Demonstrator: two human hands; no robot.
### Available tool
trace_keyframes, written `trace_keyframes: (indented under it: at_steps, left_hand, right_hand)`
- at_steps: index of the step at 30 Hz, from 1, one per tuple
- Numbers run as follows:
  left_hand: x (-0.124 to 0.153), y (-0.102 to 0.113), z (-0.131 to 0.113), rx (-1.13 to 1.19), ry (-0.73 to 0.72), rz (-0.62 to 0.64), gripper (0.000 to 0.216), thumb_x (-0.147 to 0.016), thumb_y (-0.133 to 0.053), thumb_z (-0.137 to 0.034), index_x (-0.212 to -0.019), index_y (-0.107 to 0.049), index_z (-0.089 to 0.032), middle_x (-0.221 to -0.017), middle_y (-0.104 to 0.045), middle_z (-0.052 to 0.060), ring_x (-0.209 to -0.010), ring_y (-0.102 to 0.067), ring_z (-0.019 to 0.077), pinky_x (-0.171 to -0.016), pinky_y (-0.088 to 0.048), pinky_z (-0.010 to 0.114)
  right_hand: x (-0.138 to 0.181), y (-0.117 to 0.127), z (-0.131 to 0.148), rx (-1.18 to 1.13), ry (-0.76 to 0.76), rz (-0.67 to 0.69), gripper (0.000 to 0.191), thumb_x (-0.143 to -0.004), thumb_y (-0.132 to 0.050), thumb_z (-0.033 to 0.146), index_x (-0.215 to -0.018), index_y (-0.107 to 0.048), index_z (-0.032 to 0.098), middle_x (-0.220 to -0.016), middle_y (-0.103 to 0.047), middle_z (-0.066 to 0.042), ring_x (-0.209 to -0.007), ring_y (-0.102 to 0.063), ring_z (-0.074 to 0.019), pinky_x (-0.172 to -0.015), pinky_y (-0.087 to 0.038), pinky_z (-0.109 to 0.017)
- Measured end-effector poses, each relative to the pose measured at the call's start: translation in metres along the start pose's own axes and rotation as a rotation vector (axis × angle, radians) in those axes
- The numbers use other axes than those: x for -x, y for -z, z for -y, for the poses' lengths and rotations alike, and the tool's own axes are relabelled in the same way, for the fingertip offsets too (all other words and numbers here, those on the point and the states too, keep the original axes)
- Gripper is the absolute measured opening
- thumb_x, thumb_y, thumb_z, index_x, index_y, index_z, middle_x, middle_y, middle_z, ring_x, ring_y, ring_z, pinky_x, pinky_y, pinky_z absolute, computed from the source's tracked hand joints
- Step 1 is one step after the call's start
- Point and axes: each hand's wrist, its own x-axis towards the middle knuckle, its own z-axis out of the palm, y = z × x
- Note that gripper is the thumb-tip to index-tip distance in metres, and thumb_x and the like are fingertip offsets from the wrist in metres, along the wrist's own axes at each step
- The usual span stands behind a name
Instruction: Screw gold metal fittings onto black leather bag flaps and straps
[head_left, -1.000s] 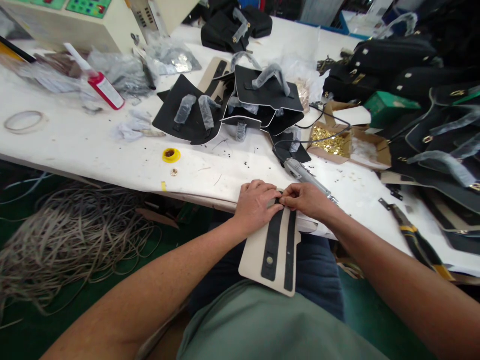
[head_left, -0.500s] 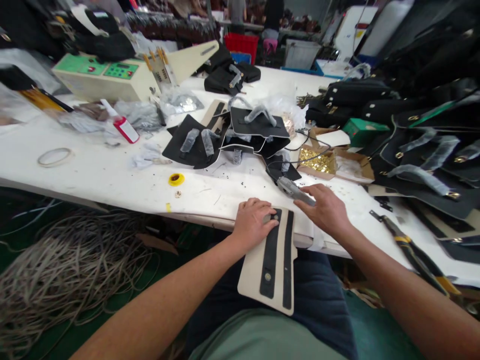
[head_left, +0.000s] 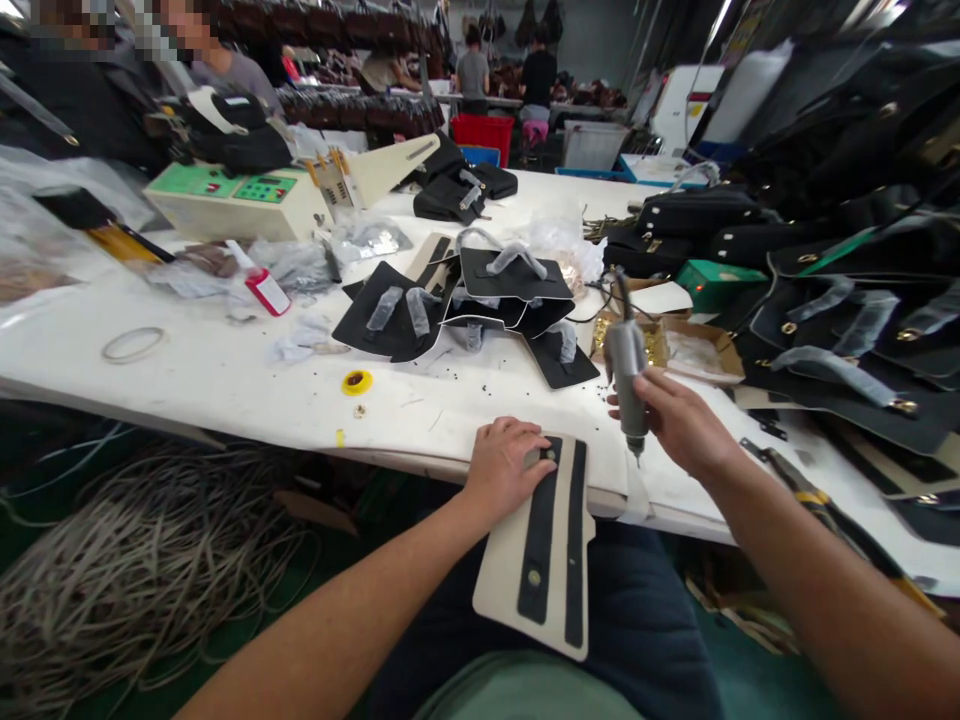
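Note:
My left hand presses down on the top end of a cream panel with two black straps, which hangs off the table's front edge over my lap. Its fingers curl around a small metal fitting on the left strap. My right hand grips a grey electric screwdriver upright, tip pointing down, a little to the right of the panel and above the table. A black cord runs from the tool's top toward the back.
On the white table lie several black leather pieces, a cardboard box of brass fittings, a yellow tape roll, a red-capped bottle, pliers and a cream machine. Black bags are piled at right. Cords are heaped on the floor at left.
My right hand left the panel, took hold of the screwdriver lying on the table and lifted it upright. My left hand stayed on the panel. The camera tilted up.

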Motion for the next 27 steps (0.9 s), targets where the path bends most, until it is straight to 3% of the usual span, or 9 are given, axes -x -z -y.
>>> trace_keyframes:
  at_steps: [3,7,11,17,27]
  left_hand:
    - [-0.001,-0.001,0.0,-0.011,0.003,0.003,0.024,-0.085,-0.079,-0.036,-0.107,-0.075,-0.029,-0.128,-0.071,0.0,-0.122,-0.054,0.0247,-0.102,-0.04,0.046]
    - [0.0,-0.003,0.0,-0.022,0.003,0.003,0.023,-0.086,-0.078,-0.038,-0.107,-0.075,-0.03,-0.127,-0.071,-0.002,-0.122,-0.054,0.0243,-0.101,-0.039,0.045]
    - [-0.001,-0.003,-0.001,-0.037,0.011,0.015,0.023,-0.087,-0.077,-0.04,-0.108,-0.074,-0.031,-0.129,-0.071,-0.003,-0.124,-0.053,0.0243,-0.1,-0.039,0.045]
    - [-0.001,-0.004,-0.003,-0.069,0.016,0.021,0.025,-0.088,-0.075,-0.043,-0.11,-0.073,-0.031,-0.129,-0.07,-0.003,-0.122,-0.053,0.0256,-0.098,-0.04,0.046]
    - [-0.002,-0.005,-0.002,-0.064,0.014,0.032,0.024,-0.088,-0.074,-0.044,-0.109,-0.072,-0.031,-0.127,-0.071,-0.003,-0.123,-0.053,0.026,-0.099,-0.039,0.047]
  right_hand:
    - [0.015,-0.023,0.02,-0.366,0.016,-0.043,0.035,-0.09,-0.058,0.055,-0.107,-0.063,0.024,-0.092,-0.062,-0.002,-0.075,-0.065,-0.0178,-0.068,-0.059,-0.034]
    - [0.022,-0.062,0.026,-0.369,0.109,-0.129,0.035,-0.083,-0.069,0.054,-0.097,-0.06,0.023,-0.073,-0.048,0.004,-0.05,-0.046,-0.0099,-0.045,-0.045,-0.025]
    - [0.021,-0.086,0.019,-0.29,0.259,-0.254,0.038,-0.081,-0.073,0.056,-0.081,-0.053,0.024,-0.066,-0.048,0.005,-0.049,-0.051,-0.012,-0.049,-0.05,-0.028]
    - [0.014,-0.105,0.01,-0.213,0.354,-0.297,0.04,-0.077,-0.078,0.054,-0.071,-0.053,0.024,-0.055,-0.049,0.005,-0.048,-0.051,-0.0136,-0.05,-0.05,-0.03]
    - [0.012,-0.115,-0.006,-0.103,0.356,-0.28,0.035,-0.079,-0.077,0.052,-0.071,-0.056,0.024,-0.051,-0.052,0.004,-0.044,-0.051,-0.0145,-0.047,-0.049,-0.031]
